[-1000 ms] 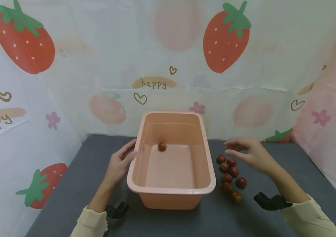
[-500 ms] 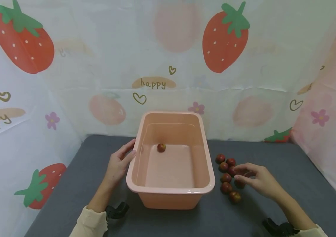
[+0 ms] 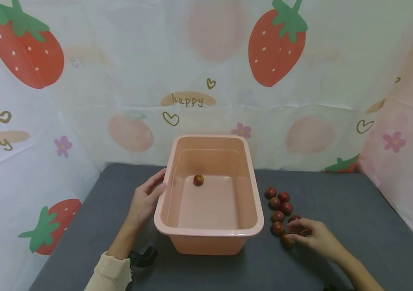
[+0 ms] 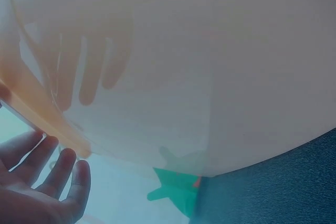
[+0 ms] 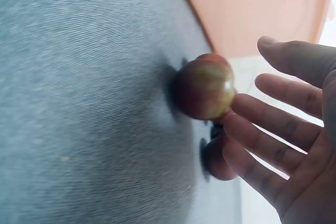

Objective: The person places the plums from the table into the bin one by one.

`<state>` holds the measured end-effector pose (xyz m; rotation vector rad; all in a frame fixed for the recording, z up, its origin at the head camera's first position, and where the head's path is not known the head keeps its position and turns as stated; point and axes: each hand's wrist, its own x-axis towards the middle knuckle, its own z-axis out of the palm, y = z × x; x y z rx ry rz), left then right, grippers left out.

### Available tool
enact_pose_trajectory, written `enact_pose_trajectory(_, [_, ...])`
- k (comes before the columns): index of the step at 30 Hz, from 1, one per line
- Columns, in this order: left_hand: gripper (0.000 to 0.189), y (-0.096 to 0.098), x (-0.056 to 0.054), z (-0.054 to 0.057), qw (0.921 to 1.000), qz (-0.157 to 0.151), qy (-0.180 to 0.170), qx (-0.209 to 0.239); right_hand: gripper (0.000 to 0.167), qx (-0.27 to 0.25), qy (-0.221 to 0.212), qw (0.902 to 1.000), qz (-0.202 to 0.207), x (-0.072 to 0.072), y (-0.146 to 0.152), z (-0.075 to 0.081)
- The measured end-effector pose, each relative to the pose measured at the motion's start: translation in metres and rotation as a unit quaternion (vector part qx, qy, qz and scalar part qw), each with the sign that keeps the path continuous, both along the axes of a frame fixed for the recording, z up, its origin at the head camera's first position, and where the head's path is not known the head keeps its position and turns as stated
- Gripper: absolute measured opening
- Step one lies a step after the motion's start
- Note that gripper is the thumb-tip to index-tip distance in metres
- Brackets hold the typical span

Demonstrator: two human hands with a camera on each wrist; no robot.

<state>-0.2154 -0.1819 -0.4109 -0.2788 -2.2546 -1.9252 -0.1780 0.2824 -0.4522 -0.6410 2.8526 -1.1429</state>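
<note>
A peach-coloured plastic basin (image 3: pixel 210 233) stands upright in the middle, with one plum (image 3: pixel 198 180) on its floor near the back left. My left hand (image 3: pixel 147 201) rests at the basin's left rim. In the left wrist view its fingers (image 4: pixel 65 169) lie fairly straight beside the glossy outer wall. To the right of the basin, several dark red plums (image 3: pixel 277 216) lie in a loose cluster. My right hand (image 3: pixel 312 236) reaches over the nearest, yellowish-red plum (image 5: pixel 202 88). Its fingers are spread and slightly bent, fingertips right at the fruit, thumb apart.
A dark grey cloth (image 3: pixel 341 206) covers the table. Behind it hangs a pale curtain (image 3: pixel 323 93) printed with strawberries, flowers and hearts, which also runs along both sides.
My right hand has come from the far end of the plum cluster toward the near end and down to the closest plum. The left hand has stayed at the rim.
</note>
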Motion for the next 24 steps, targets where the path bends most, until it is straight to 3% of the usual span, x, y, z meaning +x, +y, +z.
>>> enact_pose_trajectory(15, [0.051, 0.001, 0.0, -0.001, 1.0, 0.005, -0.007, -0.003, 0.03, 0.014, -0.044, 0.9989, -0.01, 0.003, 0.005, -0.013])
enact_pose_trajectory(24, [0.051, 0.0, 0.0, -0.002, 0.9999, 0.003, 0.008, -0.007, 0.03, 0.012, -0.04, 0.9991, -0.009, 0.001, 0.003, -0.016])
